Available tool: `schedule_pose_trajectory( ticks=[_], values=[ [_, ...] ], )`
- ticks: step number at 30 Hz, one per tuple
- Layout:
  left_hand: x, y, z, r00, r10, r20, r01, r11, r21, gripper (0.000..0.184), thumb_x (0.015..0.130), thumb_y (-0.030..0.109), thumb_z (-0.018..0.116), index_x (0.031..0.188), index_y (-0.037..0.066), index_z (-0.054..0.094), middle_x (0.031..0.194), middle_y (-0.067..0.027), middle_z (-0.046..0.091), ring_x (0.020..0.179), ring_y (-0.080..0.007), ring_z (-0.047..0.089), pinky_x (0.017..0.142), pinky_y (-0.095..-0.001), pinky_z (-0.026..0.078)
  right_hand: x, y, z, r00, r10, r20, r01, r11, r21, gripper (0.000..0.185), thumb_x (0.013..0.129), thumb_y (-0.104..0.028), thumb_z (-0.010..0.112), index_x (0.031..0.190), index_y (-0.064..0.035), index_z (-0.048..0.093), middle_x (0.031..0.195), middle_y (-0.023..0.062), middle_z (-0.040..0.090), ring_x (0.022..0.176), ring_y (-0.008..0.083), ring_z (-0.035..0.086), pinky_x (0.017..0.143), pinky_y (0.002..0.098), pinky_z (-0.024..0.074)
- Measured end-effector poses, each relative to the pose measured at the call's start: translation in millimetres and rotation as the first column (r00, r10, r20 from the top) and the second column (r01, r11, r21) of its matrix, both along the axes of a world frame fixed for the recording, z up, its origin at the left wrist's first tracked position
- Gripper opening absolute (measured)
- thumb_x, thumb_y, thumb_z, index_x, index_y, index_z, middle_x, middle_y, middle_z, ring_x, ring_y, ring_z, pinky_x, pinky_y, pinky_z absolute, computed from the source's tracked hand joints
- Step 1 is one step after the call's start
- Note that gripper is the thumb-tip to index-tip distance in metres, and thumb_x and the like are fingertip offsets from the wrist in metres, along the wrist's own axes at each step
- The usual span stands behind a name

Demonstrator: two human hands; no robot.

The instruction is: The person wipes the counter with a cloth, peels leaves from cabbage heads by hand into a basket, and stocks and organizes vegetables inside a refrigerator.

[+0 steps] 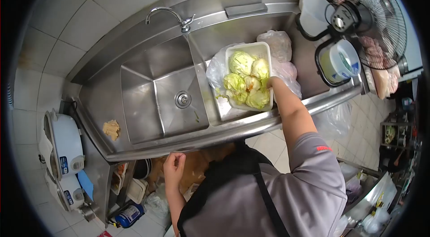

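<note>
- The white plastic basin sits in the right bowl of the steel sink, near that bowl's front edge and holding several pale green cabbage heads (one in the middle shows brownish patches).
- The right hand is at the basin's right rim; its fingers are mostly hidden, so I cannot tell whether its grip is clamped on the rim.
- The left hand is just in front of the sink's front edge, its grip drawn together with fingers curled in and holding nothing visible.
- A clear plastic bag lies against the basin's left side; two filled plastic bags lie to its right.
- The faucet stands at the sink's back edge, between the two bowls.
- In the left bowl are a round drain and a small green scrap.
- A crumpled yellowish cloth-like piece lies near the sink's front left corner.
- A fan stands past the back right corner.
</note>
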State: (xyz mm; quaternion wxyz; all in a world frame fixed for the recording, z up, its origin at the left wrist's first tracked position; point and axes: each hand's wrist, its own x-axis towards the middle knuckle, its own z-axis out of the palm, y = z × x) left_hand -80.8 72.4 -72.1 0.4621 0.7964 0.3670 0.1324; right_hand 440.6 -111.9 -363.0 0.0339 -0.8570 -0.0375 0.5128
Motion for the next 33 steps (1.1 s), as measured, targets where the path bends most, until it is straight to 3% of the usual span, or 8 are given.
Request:
schedule_pose_trajectory(
  ticks=[1,4,7,12,14,21,25,33],
  values=[
    [2.2,-3.0,-0.6,1.000,0.020,-0.013,-0.020,0.999,-0.025,0.010,0.083,0.009,0.060,0.081,0.000,0.057,0.074,-0.0041,0.058,0.069,-0.0099,0.052,0.065,-0.0227,0.043,-27.7,18.2,90.6,0.977,0.088,0.192,-0.053,0.983,-0.178,0.034,0.072,-0.027,0.064,0.105,-0.0146,0.065,0.102,0.0078,0.064,0.094,0.0249,0.061,0.081,0.0341,0.0474],
    [11.7,-6.8,-17.6,0.997,0.072,0.013,-0.068,0.984,-0.167,0.006,0.084,0.008,0.060,0.084,0.003,0.056,0.078,-0.0027,0.059,0.072,-0.0081,0.054,0.069,-0.0214,0.044,5.5,70.1,130.0,0.937,0.300,0.180,-0.249,0.934,-0.256,0.033,0.073,-0.027,0.065,0.102,-0.0105,0.066,0.103,0.0107,0.064,0.093,0.0259,0.062,0.080,0.0342,0.0480],
    [74.1,-12.2,-20.9,0.999,-0.039,0.024,0.044,0.964,-0.261,0.011,0.082,0.011,0.062,0.087,0.002,0.059,0.079,-0.0028,0.061,0.075,-0.0093,0.056,0.068,-0.0232,0.045,27.4,111.6,137.9,0.760,0.437,0.480,-0.526,0.848,0.060,0.034,0.077,-0.029,0.062,0.101,-0.0063,0.065,0.108,0.0138,0.061,0.094,0.0292,0.061,0.082,0.0365,0.0476],
    [244.4,-9.2,-85.1,0.938,-0.324,0.126,0.348,0.871,-0.348,0.022,0.085,0.018,0.059,0.099,0.002,0.056,0.089,-0.0055,0.061,0.080,-0.0135,0.059,0.071,-0.0272,0.047,51.8,140.1,52.6,0.880,0.090,0.466,-0.234,0.936,0.261,0.056,0.083,-0.048,0.047,0.114,-0.0019,0.056,0.118,0.0207,0.053,0.111,0.0341,0.049,0.094,0.0381,0.0386],
    [313.3,3.8,-142.0,0.969,-0.246,-0.006,0.184,0.741,-0.646,0.027,0.085,0.020,0.057,0.105,0.001,0.054,0.096,-0.0078,0.060,0.079,-0.0171,0.059,0.071,-0.0283,0.047,44.8,140.3,52.8,0.932,0.060,0.357,-0.155,0.957,0.245,0.064,0.085,-0.054,0.039,0.118,-0.0004,0.052,0.124,0.0215,0.048,0.118,0.0343,0.044,0.099,0.0378,0.0333],
    [422.2,45.5,-299.5,0.981,0.187,-0.043,-0.137,0.525,-0.840,0.053,0.079,0.031,0.053,0.124,0.005,0.040,0.109,-0.0128,0.052,0.097,-0.0217,0.051,0.085,-0.0312,0.040,59.7,141.6,28.7,0.985,0.042,0.165,-0.103,0.919,0.381,0.078,0.083,-0.060,0.031,0.132,0.0013,0.035,0.135,0.0201,0.036,0.126,0.0320,0.035,0.104,0.0404,0.0248],
    [430.1,40.0,-265.1,0.947,0.302,-0.108,-0.239,0.441,-0.865,0.068,0.075,0.054,0.047,0.127,0.011,0.037,0.116,-0.0174,0.049,0.103,-0.0276,0.048,0.091,-0.0353,0.035,51.3,140.7,48.0,0.975,0.064,0.215,-0.127,0.948,0.292,0.079,0.079,-0.062,0.037,0.133,-0.0040,0.035,0.134,0.0199,0.039,0.124,0.0297,0.039,0.102,0.0425,0.0266],
    [399.2,41.8,-214.6,0.871,0.489,-0.052,-0.219,0.290,-0.932,0.083,0.071,0.073,0.040,0.130,0.014,0.034,0.132,-0.0187,0.036,0.111,-0.0314,0.043,0.093,-0.0389,0.033,-24.4,145.8,140.1,0.809,0.058,0.585,-0.263,0.926,0.272,0.080,0.072,-0.057,0.052,0.130,-0.0029,0.038,0.129,0.0247,0.038,0.118,0.0375,0.039,0.096,0.0493,0.0305]
  ],
)
